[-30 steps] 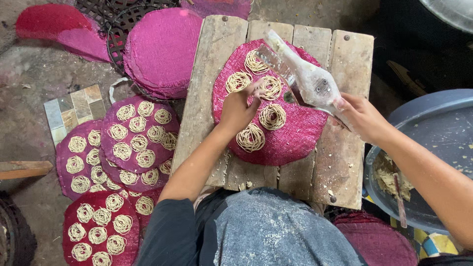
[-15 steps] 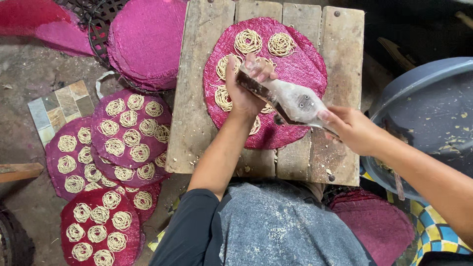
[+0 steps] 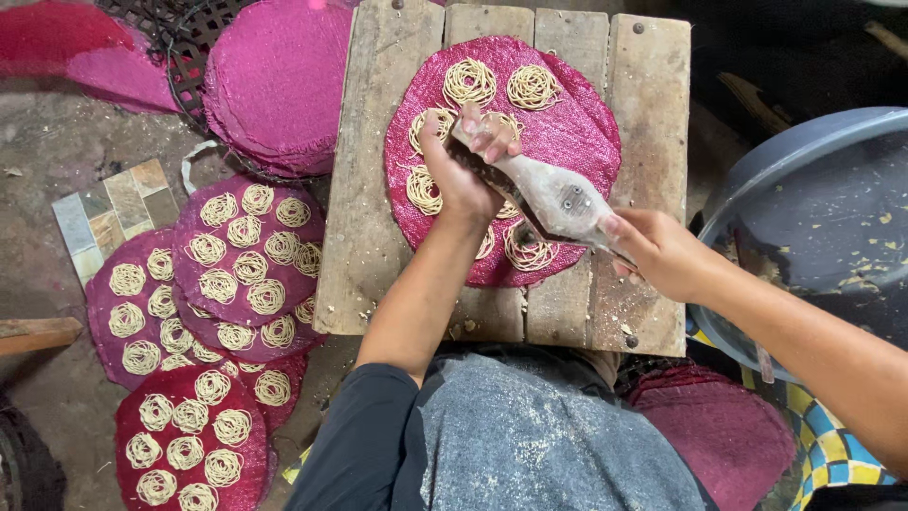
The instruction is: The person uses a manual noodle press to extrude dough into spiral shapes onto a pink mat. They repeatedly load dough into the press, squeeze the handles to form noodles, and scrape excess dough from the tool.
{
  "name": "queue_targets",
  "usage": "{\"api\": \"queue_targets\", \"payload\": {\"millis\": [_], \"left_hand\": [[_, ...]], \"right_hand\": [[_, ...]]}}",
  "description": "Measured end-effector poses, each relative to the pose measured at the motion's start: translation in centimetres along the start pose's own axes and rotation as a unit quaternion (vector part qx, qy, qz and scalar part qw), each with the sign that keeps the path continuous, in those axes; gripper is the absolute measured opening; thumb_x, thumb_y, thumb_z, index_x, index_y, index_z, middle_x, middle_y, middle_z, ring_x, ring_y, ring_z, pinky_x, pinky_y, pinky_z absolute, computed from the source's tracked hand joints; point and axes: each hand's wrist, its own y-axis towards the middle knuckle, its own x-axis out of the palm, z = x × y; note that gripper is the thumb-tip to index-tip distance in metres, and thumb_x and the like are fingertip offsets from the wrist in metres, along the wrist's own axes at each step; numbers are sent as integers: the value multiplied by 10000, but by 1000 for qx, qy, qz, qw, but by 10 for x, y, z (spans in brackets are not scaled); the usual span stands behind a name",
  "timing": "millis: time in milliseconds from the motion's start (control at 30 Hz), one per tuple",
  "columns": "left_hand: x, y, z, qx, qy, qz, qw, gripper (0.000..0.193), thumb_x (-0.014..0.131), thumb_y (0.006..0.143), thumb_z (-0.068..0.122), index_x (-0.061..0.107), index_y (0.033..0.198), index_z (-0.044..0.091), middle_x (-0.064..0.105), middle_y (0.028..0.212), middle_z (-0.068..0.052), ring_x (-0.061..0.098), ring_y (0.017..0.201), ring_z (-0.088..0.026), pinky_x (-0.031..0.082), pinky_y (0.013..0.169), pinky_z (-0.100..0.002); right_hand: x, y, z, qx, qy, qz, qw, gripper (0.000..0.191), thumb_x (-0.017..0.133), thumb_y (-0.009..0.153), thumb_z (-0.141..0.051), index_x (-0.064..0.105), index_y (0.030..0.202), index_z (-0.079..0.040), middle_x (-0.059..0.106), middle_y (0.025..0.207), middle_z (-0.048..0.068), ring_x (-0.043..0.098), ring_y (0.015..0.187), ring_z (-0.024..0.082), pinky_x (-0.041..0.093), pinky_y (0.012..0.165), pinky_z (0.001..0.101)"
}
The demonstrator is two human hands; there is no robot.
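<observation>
Noodle press (image 3: 558, 201), both hands gripping, pink mat (image 3: 577, 132)

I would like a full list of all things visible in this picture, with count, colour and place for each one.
wooden board: one, grey-brown, centre
round mat: one, pink, on the board
noodle coils: several, pale yellow, on that mat
press tool: one, dull metal, above the mat
filled mats: about three, pink and red, floor at left
empty mats: a stack, pink, upper left
basin: one, grey-blue, right
left hand: on the tool's front end
right hand: on the tool's rear handle
</observation>
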Motion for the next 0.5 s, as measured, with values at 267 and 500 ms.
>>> {"api": "queue_targets", "payload": {"millis": [267, 500], "left_hand": [[3, 3, -26, 0, -30, -1, 1000, 471, 301, 1049, 520, 428, 763, 168, 379, 629, 25, 386, 586, -150, 442, 662, -369], [-43, 6, -11, -239, 321, 107, 910, 720, 119, 987, 655, 484, 1026, 35, 548, 899, -156, 471, 663, -193, 488, 627, -329]], "right_hand": [[-22, 7, 22, 28, -80, 36, 996, 608, 427, 1028, -543, 620, 1348, -63, 633, 698, 69, 591, 602, 156, 486, 599, 359], [-22, 16, 57, -24, 34, 24, 999, 530, 492, 1018, -437, 659, 1334, -45, 606, 745, 102, 515, 692, 150, 445, 652, 359]]}}
